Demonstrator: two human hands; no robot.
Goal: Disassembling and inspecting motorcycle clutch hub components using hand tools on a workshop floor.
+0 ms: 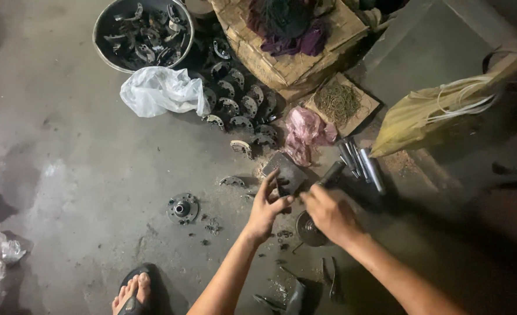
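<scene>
Right hand grip closed on dark tool — left hand (fingers spread) beside.

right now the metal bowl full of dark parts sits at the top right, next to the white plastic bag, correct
Not quite: the head view shows the metal bowl of dark parts at the top left, not the top right. It does sit next to the white plastic bag.

Right hand covers most of the dark tool it grips; the part under the fingers is hidden. Foot in sandal cut off by bottom edge. Small bits on the floor too tiny to identify.
</scene>
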